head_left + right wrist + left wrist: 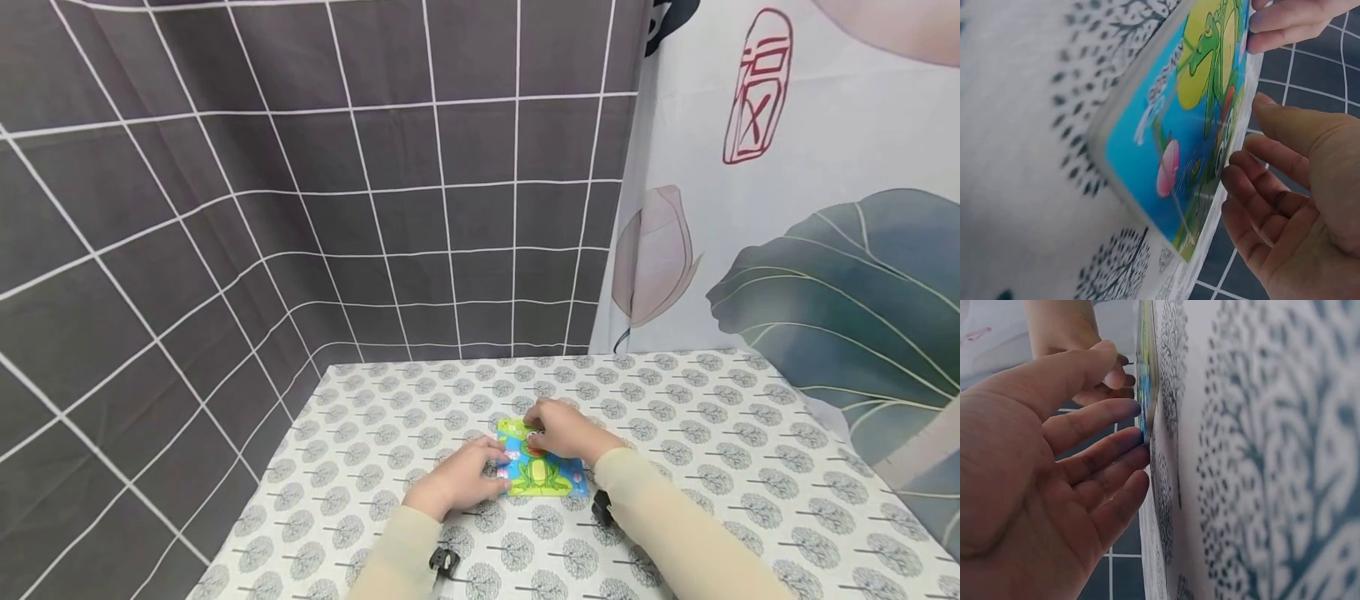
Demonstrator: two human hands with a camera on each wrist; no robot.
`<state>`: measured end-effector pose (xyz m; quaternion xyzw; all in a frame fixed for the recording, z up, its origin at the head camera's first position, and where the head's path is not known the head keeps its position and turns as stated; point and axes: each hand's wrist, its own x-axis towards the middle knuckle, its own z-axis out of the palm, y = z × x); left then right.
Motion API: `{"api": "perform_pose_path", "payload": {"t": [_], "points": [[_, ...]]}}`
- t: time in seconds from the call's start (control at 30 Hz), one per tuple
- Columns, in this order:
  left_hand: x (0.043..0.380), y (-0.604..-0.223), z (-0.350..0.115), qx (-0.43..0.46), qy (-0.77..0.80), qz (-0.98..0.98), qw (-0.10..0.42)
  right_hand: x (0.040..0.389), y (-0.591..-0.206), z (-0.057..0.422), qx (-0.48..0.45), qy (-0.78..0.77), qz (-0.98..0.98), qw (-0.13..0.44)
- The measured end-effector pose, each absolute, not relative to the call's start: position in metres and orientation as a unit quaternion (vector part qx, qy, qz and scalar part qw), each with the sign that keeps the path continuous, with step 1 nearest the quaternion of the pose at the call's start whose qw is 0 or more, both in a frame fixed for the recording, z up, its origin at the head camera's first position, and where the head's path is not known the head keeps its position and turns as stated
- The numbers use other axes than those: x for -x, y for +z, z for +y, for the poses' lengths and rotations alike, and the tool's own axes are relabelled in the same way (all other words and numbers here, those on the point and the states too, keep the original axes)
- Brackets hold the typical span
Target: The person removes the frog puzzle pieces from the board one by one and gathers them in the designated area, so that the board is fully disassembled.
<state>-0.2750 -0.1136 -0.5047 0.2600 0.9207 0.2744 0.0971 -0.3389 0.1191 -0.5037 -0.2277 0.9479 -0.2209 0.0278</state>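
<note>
A flat, square frog puzzle (538, 477) with a bright blue, green and yellow picture lies on the patterned tablecloth. My left hand (467, 475) is at its left side, fingers extended with their tips at the board's edge. Over the upper part of the picture, near the frog's head, is my right hand (562, 429), fingers lightly bent and fingertips right at the surface. The right wrist view shows a pink flower and thin seam lines on the board (1132, 150); thumb and fingers stand apart there. From the left wrist, the board (1147, 375) appears edge-on.
The tablecloth (352, 450) has a grey tree print. A dark curtain with a white grid (405, 225) hangs behind and to the left. On the right hangs a pale cloth (690, 108) with leaf and flower designs. Each wrist wears a small black device (445, 561).
</note>
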Motion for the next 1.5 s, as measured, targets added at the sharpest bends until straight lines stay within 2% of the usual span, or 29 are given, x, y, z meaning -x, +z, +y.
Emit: {"api": "perform_pose_path", "payload": {"t": [0.27, 0.97, 1.5], "points": [[0.276, -0.507, -0.113, -0.267, 0.243, 0.928, 0.092, 0.348, -0.504, 0.110, 0.254, -0.214, 0.942, 0.040], [0.273, -0.510, -0.111, -0.263, 0.220, 0.936, 0.084, 0.351, -0.501, 0.104, 0.213, -0.222, 0.949, 0.066], [0.267, -0.508, -0.107, -0.287, 0.171, 0.939, 0.078, 0.358, -0.494, 0.096, 0.156, -0.237, 0.951, 0.120]]}}
